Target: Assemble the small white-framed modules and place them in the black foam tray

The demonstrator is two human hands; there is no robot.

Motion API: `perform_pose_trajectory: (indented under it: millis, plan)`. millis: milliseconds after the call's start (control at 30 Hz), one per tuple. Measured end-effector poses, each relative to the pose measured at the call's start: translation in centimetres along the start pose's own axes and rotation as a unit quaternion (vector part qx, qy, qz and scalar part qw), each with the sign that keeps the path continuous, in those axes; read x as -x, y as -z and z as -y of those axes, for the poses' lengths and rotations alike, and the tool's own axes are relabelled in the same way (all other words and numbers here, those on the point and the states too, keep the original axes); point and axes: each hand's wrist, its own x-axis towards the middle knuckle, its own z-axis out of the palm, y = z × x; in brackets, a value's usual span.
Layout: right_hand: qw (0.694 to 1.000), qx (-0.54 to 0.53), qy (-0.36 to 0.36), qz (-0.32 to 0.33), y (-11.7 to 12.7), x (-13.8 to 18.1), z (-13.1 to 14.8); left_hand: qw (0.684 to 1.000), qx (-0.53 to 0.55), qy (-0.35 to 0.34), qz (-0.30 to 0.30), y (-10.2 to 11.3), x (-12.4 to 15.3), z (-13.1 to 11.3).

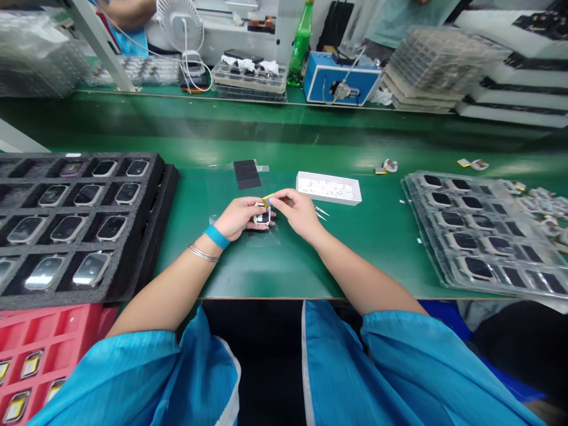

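Head view: your left hand (237, 218) is closed around a small silver smartwatch body (261, 218), just left of the middle of the green workbench (377, 248). Your right hand (295, 213) pinches a narrow yellow strip (267, 199) between thumb and fingers, and the strip's far end sits right at the top of the watch. A clear plastic sheet (266, 239) lies under your hands. Just right of your right hand lie steel tweezers (321, 213), and beyond them is a white cardboard tray (328, 188) holding tiny parts too small to identify. A black rectangular pad (247, 174) lies on the bench farther out. To your left, a black foam tray (146, 236) holds rows of watches, with a red tray (53, 331) of small parts nearer you. To your right, a clear plastic tray (410, 198) holds more watches.
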Motion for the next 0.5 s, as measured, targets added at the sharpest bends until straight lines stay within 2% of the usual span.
perform_pose_trajectory:
  millis: [167,367,500]
  plan:
    - [0.985,0.122,0.111,-0.055,0.0,0.5,1.0,0.997,0.037,0.015,0.073,0.4,-0.2,0.2]
    - [0.956,0.227,0.176,-0.064,-0.4,1.0,1.2,1.000,0.013,-0.005,0.010,-0.1,-0.6,0.8]
    - [0.925,0.298,0.228,-0.065,-0.7,1.3,0.9,1.000,0.028,0.000,-0.005,-0.2,-0.6,0.7]
